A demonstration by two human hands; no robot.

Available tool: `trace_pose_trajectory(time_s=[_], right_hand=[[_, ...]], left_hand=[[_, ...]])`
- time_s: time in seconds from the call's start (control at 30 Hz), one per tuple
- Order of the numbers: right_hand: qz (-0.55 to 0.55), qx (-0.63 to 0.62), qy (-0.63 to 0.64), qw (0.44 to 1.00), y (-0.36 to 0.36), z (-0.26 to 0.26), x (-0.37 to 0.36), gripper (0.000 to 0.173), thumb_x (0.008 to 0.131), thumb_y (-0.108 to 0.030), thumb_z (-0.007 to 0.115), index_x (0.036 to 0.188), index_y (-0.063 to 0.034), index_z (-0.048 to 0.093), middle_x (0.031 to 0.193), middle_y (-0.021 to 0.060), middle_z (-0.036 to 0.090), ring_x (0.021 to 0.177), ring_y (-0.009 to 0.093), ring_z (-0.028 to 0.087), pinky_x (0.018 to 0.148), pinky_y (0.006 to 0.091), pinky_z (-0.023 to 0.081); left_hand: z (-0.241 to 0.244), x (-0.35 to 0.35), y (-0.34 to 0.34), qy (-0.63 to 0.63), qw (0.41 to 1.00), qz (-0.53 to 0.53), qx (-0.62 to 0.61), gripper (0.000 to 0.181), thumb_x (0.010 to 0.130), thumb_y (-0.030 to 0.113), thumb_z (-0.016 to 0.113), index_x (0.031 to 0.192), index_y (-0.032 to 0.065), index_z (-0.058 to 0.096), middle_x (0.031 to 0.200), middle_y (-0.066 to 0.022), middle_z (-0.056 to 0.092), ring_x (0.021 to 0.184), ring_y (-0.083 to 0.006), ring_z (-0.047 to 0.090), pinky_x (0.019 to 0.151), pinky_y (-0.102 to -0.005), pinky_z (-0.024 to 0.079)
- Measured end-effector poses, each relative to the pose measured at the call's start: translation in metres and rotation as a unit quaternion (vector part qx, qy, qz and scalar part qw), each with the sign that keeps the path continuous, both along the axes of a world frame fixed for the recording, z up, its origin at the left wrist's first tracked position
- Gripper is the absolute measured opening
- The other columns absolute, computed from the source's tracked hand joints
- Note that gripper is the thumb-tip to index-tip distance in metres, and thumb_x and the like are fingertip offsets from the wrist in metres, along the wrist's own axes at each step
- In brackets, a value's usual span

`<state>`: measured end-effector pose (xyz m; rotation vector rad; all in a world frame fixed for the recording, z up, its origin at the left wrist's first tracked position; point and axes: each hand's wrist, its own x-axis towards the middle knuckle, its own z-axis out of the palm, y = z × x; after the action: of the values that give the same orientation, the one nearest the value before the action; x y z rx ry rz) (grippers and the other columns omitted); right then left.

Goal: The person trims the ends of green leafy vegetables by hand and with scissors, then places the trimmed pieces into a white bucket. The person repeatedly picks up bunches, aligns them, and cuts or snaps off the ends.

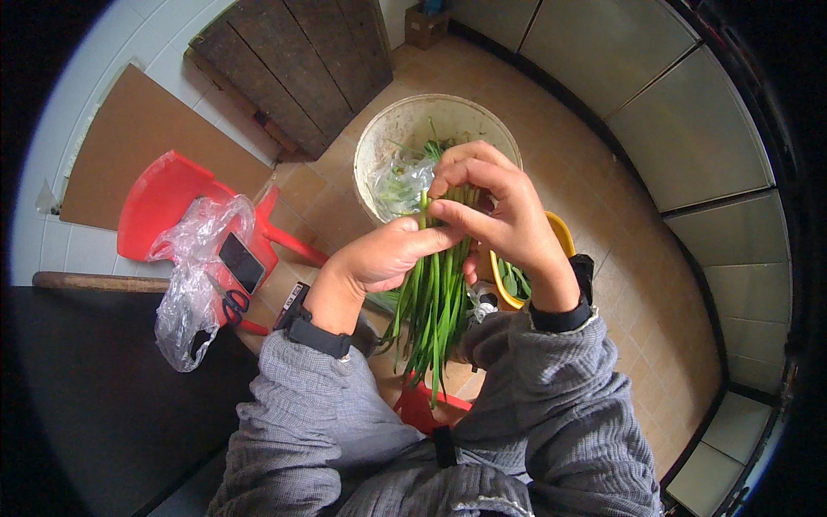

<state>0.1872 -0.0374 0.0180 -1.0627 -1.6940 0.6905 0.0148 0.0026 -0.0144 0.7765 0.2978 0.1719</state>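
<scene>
A bunch of long green chives hangs over the floor in front of me, leaf tips toward my lap. My left hand is closed around its upper part, thumb lying across the stems. Over the pale stem ends, my right hand bends its fingers, and its thumb and fingertips pinch at the stems beside one that sticks up. Just beyond both hands is a whitish bucket holding a clear plastic bag and green scraps, partly hidden by my right hand.
To the left, a red plastic chair bears a crumpled clear bag, a phone and scissors. A yellow-rimmed basin with green leaves sits behind my right wrist. Wooden boards lean at the wall; cabinets line the right.
</scene>
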Motion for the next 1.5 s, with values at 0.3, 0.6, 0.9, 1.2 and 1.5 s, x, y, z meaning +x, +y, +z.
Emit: trace_pose_trajectory(time_s=[0.3, 0.6, 0.9, 1.2, 1.5], right_hand=[[0.041, -0.256, 0.107, 0.96, -0.011, 0.015, -0.002, 0.011, 0.09, -0.01, 0.058, 0.097, -0.0023, 0.052, 0.092, 0.003, 0.053, 0.085, 0.01, 0.053, 0.069, 0.023, 0.047], [0.043, -0.199, 0.123, 0.971, -0.007, 0.01, -0.008, 0.019, 0.091, -0.015, 0.058, 0.104, -0.0021, 0.052, 0.096, 0.0033, 0.056, 0.084, 0.008, 0.054, 0.069, 0.0225, 0.048], [0.042, -0.213, 0.081, 0.973, -0.004, 0.007, -0.006, 0.019, 0.085, -0.016, 0.068, 0.095, -0.003, 0.057, 0.089, 0.0001, 0.059, 0.083, 0.008, 0.054, 0.074, 0.0227, 0.045], [0.067, -0.138, 0.062, 0.986, 0.002, -0.002, -0.002, 0.022, 0.085, -0.016, 0.067, 0.101, -0.002, 0.061, 0.09, 0.0024, 0.061, 0.084, 0.011, 0.057, 0.075, 0.0253, 0.045], [0.114, -0.178, 0.055, 0.976, -0.001, 0.002, -0.009, 0.037, 0.098, -0.025, 0.044, 0.124, -0.0022, 0.057, 0.117, 0.0139, 0.062, 0.107, 0.023, 0.058, 0.091, 0.0335, 0.043]], left_hand=[[0.004, 0.0, 0.0, 0.01, 1.0, 0.003, 0.014, 0.024, 0.098, 0.021, 0.048, 0.112, 0.0014, 0.052, 0.089, -0.0074, 0.063, 0.082, -0.0175, 0.064, 0.074, -0.0297, 0.054], [0.002, 0.0, 0.0, 0.015, 0.999, -0.006, 0.051, 0.026, 0.098, 0.023, 0.047, 0.107, -0.0001, 0.052, 0.087, -0.009, 0.059, 0.085, -0.0206, 0.061, 0.079, -0.0339, 0.051], [0.003, 0.002, -0.003, 0.003, 0.997, 0.005, 0.077, 0.01, 0.096, 0.012, 0.05, 0.096, 0.0029, 0.054, 0.081, -0.0053, 0.058, 0.074, -0.0137, 0.059, 0.067, -0.0278, 0.05], [0.012, 0.005, -0.006, 0.078, 0.993, 0.006, 0.087, 0.015, 0.088, 0.014, 0.064, 0.094, 0.0009, 0.058, 0.067, -0.0013, 0.05, 0.06, -0.0123, 0.05, 0.061, -0.0289, 0.047], [0.015, 0.004, -0.006, 0.058, 0.992, 0.023, 0.106, 0.014, 0.084, 0.012, 0.068, 0.09, 0.0026, 0.06, 0.068, -0.0038, 0.057, 0.058, -0.0126, 0.056, 0.051, -0.0244, 0.044]])
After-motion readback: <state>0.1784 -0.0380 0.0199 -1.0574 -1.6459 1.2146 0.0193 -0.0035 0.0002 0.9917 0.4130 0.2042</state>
